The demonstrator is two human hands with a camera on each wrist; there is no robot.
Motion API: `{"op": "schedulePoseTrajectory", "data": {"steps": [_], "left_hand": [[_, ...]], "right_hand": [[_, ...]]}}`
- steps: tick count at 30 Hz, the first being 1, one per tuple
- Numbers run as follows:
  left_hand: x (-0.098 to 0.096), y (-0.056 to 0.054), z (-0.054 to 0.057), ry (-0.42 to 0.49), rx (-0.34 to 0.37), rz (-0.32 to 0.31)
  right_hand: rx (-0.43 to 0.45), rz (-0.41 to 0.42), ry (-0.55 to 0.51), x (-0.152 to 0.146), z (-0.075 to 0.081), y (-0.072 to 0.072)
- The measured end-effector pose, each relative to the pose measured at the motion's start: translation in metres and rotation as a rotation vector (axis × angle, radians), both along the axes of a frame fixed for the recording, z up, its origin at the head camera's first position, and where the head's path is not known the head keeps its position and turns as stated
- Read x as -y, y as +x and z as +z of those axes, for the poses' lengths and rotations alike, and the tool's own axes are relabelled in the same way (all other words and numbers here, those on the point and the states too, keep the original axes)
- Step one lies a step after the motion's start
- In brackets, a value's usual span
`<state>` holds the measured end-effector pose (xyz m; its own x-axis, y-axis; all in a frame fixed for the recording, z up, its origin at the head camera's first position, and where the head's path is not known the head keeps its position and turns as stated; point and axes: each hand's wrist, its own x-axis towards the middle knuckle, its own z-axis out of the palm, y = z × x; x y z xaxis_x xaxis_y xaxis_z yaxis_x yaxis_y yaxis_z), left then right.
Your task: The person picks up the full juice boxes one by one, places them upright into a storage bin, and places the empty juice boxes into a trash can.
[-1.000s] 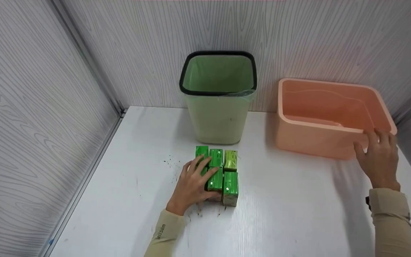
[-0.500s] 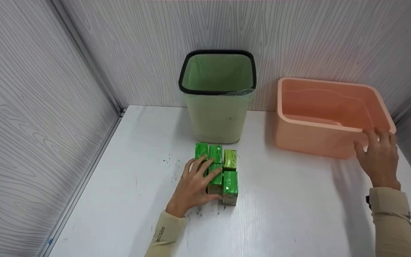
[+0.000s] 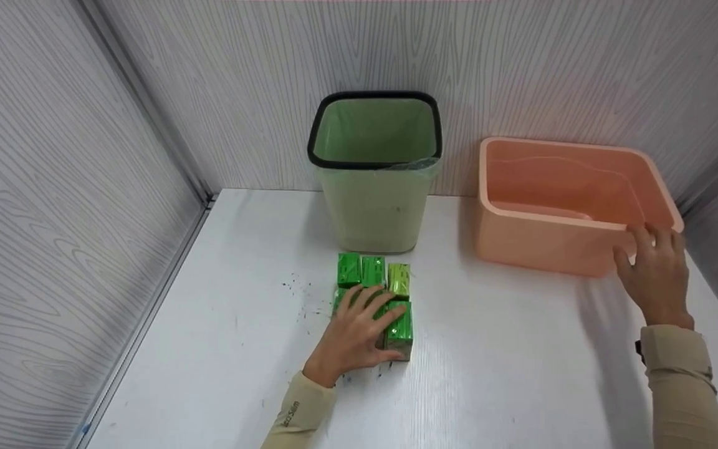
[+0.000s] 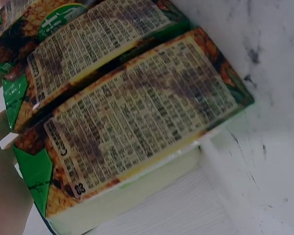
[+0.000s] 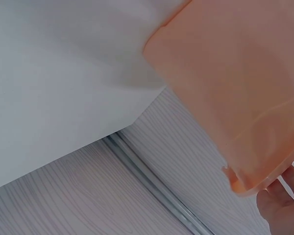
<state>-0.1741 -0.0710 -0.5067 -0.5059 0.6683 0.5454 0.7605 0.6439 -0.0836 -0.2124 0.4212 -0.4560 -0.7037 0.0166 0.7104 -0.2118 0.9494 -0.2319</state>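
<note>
Several small drink cartons with green tops stand grouped on the white table; pineapple pictures and printed text show on their sides in the left wrist view. My left hand reaches over the front row with spread fingers. Its index fingertip is at the top of the front right carton, its thumb low by the front face. The other front cartons are partly hidden beneath it. A lime-topped carton stands behind, at right. My right hand holds the front rim of a peach plastic tub, fingers hooked over the edge.
Behind the cartons stands a pale green waste bin with a black rim and a clear liner. Grey wood-patterned walls enclose the back and sides. Dark specks lie on the table left of the cartons.
My left hand has shifted right, from the left and middle cartons to the front right one, uncovering the back left carton. The right hand stays on the tub's rim.
</note>
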Motion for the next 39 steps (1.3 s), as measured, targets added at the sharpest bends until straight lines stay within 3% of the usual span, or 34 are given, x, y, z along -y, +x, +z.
{"op": "schedulePoseTrajectory", "data": {"steps": [14, 21, 30, 39], "left_hand": [[-0.006, 0.006, -0.002, -0.049, -0.033, 0.03], [-0.007, 0.006, -0.001, -0.028, -0.028, 0.019], [-0.008, 0.006, 0.0, -0.051, -0.028, 0.019], [-0.013, 0.008, 0.004, -0.068, -0.003, 0.019]], "right_hand": [[-0.093, 0.118, 0.183, -0.005, -0.006, -0.007], [-0.122, 0.179, 0.175, -0.006, -0.008, -0.01], [-0.057, 0.174, 0.298, -0.011, -0.007, -0.007], [-0.137, 0.21, 0.255, -0.012, -0.01, -0.008]]}}
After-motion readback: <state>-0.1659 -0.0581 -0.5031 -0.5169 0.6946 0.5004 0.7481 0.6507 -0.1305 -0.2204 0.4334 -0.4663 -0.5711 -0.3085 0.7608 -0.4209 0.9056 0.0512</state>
